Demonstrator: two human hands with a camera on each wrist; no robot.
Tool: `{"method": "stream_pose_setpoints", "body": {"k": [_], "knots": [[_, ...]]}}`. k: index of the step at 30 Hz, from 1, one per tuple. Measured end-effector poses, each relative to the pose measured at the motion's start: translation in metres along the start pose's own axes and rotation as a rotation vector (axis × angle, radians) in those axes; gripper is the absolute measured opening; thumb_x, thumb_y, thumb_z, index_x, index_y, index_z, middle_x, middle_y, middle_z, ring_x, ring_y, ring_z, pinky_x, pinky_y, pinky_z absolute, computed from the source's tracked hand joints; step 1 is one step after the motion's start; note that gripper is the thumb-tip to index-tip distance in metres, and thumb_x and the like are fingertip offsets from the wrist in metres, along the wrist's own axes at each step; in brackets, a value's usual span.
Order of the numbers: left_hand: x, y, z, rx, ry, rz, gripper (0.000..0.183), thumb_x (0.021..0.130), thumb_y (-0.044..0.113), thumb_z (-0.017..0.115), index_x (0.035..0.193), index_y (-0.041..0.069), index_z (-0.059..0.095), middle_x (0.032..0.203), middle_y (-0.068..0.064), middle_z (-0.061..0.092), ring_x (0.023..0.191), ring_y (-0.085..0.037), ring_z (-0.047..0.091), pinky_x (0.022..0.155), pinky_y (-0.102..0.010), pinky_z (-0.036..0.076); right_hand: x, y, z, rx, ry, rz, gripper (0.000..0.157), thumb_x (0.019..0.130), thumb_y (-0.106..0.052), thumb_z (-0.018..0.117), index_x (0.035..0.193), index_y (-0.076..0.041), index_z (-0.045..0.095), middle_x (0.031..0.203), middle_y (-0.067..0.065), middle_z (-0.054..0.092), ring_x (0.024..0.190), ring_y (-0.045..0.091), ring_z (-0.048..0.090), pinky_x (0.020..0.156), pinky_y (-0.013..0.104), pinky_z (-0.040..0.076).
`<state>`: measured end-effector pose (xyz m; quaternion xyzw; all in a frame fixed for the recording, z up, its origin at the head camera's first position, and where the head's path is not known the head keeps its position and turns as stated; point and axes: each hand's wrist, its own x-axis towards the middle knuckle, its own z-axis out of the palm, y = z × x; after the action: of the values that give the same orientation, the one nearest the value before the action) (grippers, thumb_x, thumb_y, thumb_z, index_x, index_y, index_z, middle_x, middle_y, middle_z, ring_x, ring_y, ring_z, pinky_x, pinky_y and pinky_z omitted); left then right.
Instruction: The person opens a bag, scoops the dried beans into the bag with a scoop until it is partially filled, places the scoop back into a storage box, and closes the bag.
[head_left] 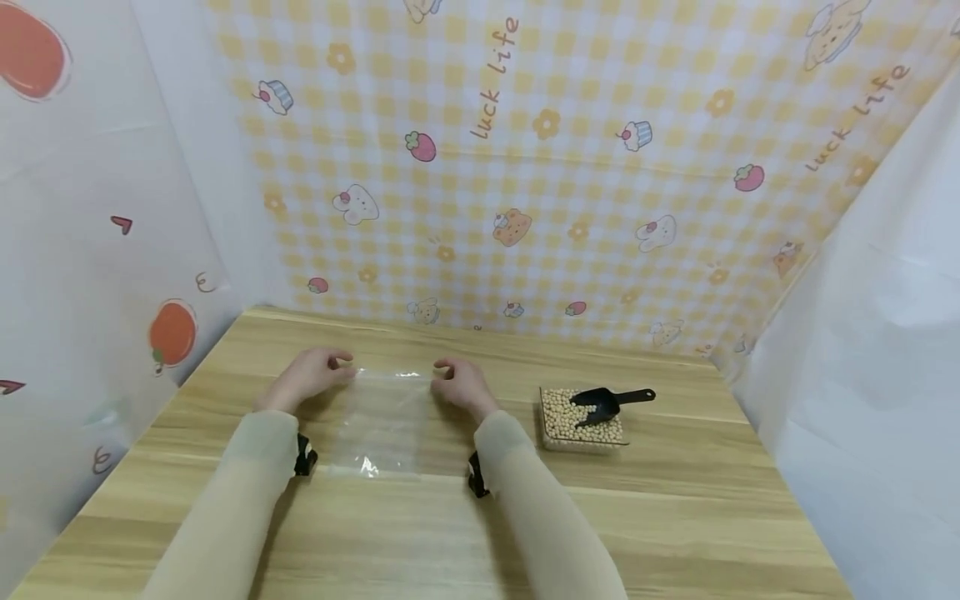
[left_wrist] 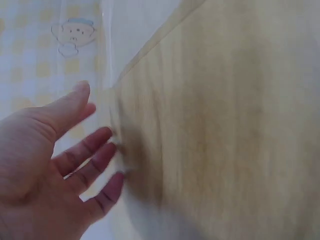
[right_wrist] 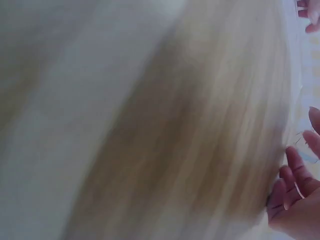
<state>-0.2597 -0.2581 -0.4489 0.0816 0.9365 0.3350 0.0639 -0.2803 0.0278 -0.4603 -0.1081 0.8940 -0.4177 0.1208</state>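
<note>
A clear plastic bag (head_left: 384,425) lies flat on the wooden table (head_left: 637,517), shiny along its far edge and near its front. My left hand (head_left: 318,372) is beside the bag's far left corner. In the left wrist view, the thumb and fingers of the left hand (left_wrist: 65,155) are spread apart with nothing between them. At the far right corner is my right hand (head_left: 460,385), its fingers loosely bent. The right wrist view shows the right hand (right_wrist: 297,185) at the frame's edge, thumb and fingers apart and holding nothing.
To the right stands a clear box (head_left: 585,446) full of pale round beans (head_left: 558,412). A black scoop (head_left: 603,404) rests in the beans, its handle pointing right. A checked, printed sheet (head_left: 480,183) hangs behind the table, with white sheets at both sides.
</note>
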Motion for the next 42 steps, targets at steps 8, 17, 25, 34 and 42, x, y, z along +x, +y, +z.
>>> {"method": "stream_pose_setpoints", "body": {"k": [8,17,25,34,42], "knots": [[0.008,-0.011,-0.003,-0.106,-0.100,-0.041,0.044,0.096,0.029,0.062,0.130,0.002,0.059,0.123,-0.023,0.056,0.111,-0.038,0.050,0.094,-0.056,0.038,0.016,0.005,0.003,-0.022,-0.021,0.011,0.040,0.088,-0.020,0.072,0.127,-0.014,0.065,0.105,0.005,0.058,0.092,0.020,0.053,0.078,0.033,0.047],[0.016,-0.013,0.001,-0.132,-0.115,-0.037,0.039,0.093,0.029,0.065,0.125,0.005,0.062,0.118,-0.021,0.056,0.109,-0.037,0.049,0.093,-0.056,0.036,0.022,0.007,0.004,-0.138,-0.021,-0.047,0.033,0.087,-0.026,0.074,0.118,-0.017,0.070,0.104,0.003,0.058,0.098,0.020,0.051,0.090,0.040,0.042],[0.020,-0.012,0.005,-0.087,-0.097,-0.036,0.031,0.090,0.024,0.070,0.117,0.010,0.064,0.096,-0.011,0.048,0.088,-0.027,0.044,0.074,-0.040,0.035,0.025,0.007,0.003,-0.276,-0.041,-0.091,0.024,0.085,-0.028,0.076,0.108,-0.023,0.070,0.094,-0.001,0.053,0.097,0.018,0.046,0.092,0.041,0.036],[0.021,-0.012,0.009,-0.085,-0.066,0.095,0.007,0.089,0.011,0.069,0.093,0.006,0.066,0.084,-0.006,0.058,0.078,-0.021,0.048,0.071,-0.037,0.037,0.025,0.006,0.003,-0.311,-0.054,-0.115,0.009,0.088,-0.028,0.073,0.086,-0.024,0.065,0.095,-0.003,0.051,0.097,0.018,0.044,0.090,0.041,0.034],[0.016,-0.015,0.006,-0.137,-0.092,0.052,0.015,0.092,0.018,0.068,0.101,0.006,0.067,0.098,-0.007,0.062,0.092,-0.024,0.053,0.083,-0.041,0.039,0.021,0.003,-0.002,-0.043,-0.064,-0.111,0.004,0.091,-0.020,0.069,0.089,-0.016,0.068,0.095,-0.002,0.062,0.088,0.016,0.056,0.080,0.034,0.047]]}}
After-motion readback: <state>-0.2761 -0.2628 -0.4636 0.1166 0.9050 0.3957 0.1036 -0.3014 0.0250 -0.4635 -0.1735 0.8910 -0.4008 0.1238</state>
